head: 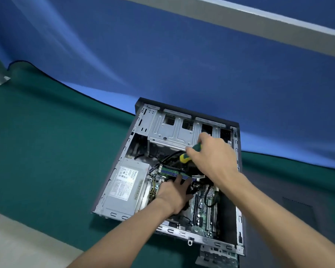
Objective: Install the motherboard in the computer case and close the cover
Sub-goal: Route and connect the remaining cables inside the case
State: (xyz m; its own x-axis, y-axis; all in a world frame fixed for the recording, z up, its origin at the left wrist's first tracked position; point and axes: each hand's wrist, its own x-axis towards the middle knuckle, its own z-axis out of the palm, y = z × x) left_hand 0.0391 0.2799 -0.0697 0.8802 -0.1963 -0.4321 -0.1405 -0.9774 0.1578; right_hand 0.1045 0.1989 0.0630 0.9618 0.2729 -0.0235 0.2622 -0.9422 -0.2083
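Motherboard flat in case, long axis front-to-back.

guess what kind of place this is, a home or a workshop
Probably a repair or training workbench, not a home: the open computer case lies on a green work mat, a plain blue backdrop hangs behind, and the right hand holds a screwdriver.

Green mat covers the work surface. Blue cloth backdrop hangs behind it, crossed by a grey beam. Pale floor at lower left.
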